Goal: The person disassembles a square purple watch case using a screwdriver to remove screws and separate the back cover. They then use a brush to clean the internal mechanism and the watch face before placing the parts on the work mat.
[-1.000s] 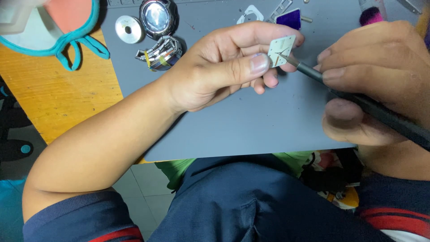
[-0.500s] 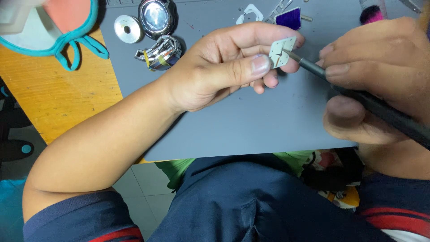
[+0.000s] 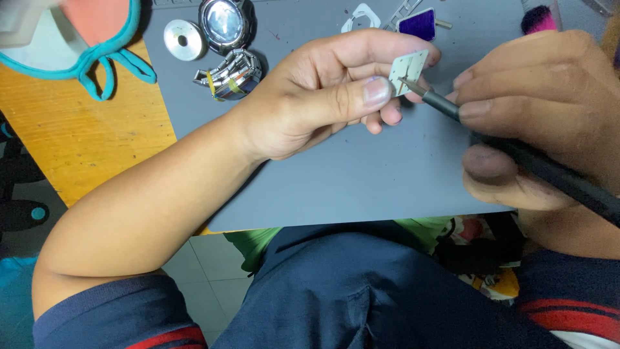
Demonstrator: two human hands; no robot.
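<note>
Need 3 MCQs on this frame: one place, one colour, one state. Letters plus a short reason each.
1. Where is the watch?
A. on the grey mat
B. on the wooden table
C. in the right hand

2. Colour of the mat?
A. green
B. grey
C. white

3. What is the tool tip doing?
A. lying on the mat
B. touching the small plate held in the left hand
C. poking the watch

A: the watch lies at the mat's top edge.
B: the surface is plainly grey.
B: the right hand holds the tool's tip against the plate.
</note>
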